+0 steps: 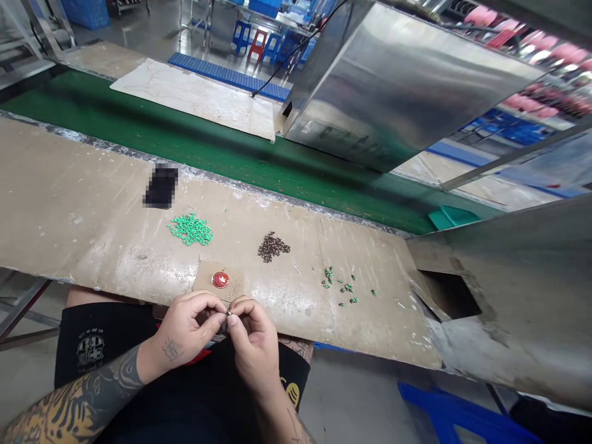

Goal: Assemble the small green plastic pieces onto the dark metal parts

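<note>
My left hand [187,327] and my right hand [255,342] meet at the table's front edge, fingertips pinched together. Between them is a tiny metallic-looking piece [228,312], mostly covered by the fingers, so its kind does not show. Just beyond the fingertips lies a small brown board [202,279] bearing a round red-and-white item [221,280] and a scatter of tiny light bits [235,287]. A heap of small green parts [190,229] sits farther off to the left. Ahead to the right is a pile of small dark brown parts [272,246].
Small green-and-dark pieces [346,288] lie scattered on the right of the worktable [115,209]. A blurred-out black object [161,186] rests near the far edge. Beyond runs a green conveyor belt [222,157] under a metal housing [393,86]. A blue stool [444,410] stands lower right.
</note>
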`<state>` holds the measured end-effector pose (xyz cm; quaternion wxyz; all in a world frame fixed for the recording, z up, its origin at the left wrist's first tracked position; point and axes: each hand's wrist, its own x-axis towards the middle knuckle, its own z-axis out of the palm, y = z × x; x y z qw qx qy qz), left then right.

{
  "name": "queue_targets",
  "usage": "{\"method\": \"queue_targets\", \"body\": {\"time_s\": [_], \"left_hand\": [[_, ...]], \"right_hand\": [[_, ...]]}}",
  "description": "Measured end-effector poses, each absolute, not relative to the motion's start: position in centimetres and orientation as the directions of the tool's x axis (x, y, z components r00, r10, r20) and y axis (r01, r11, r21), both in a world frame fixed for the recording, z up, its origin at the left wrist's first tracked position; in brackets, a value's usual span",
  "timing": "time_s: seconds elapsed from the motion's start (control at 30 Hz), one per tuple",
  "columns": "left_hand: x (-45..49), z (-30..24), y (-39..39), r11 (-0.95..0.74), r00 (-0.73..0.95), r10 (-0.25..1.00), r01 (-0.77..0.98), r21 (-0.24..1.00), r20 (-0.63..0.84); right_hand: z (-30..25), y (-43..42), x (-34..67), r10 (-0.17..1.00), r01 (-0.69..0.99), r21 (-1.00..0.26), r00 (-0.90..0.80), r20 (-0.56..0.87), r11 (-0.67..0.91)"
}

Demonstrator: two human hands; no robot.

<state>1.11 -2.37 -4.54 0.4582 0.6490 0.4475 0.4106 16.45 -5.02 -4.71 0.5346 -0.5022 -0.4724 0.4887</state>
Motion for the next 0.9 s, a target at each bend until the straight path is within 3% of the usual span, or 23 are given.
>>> {"method": "queue_targets", "body": {"time_s": [0.2,0.33,0.43,0.63,0.77,0.9], "left_hand": [[1.3,-4.7,-2.9,-0.296,0.232,0.943,0.260,0.919,0.238],[1.2,-4.5,-2.7,-0.354,0.254,0.924,0.278,0.893,0.287],[0.8,-4.2,-2.3,-0.386,0.324,0.899,0.268,0.883,0.295],[-0.1,-3.8,-1.8,-0.396,0.437,0.861,0.257,0.881,0.260],[0.1,-3.8,-2.0,-0.431,0.426,0.854,0.258,0.865,0.298],[0.6,-4.0,-2.3,-0.488,0.401,0.840,0.264,0.832,0.366]], "right_hand": [[-5.7,-5.7,15.7,0.990,-0.213,-0.973,0.092,-0.109,-0.087],[-6.0,-5.8,15.7,0.992,-0.237,-0.966,0.050,-0.119,-0.104],[-5.5,-5.7,16.2,0.998,-0.161,-0.986,0.032,-0.057,-0.051],[-5.1,-5.6,17.6,0.975,0.184,-0.958,-0.033,0.218,0.220],[-5.4,-5.9,17.4,0.950,0.213,-0.930,0.019,0.312,0.301],[-6.1,-6.5,16.6,0.951,0.150,-0.949,0.099,0.294,0.278]]}}
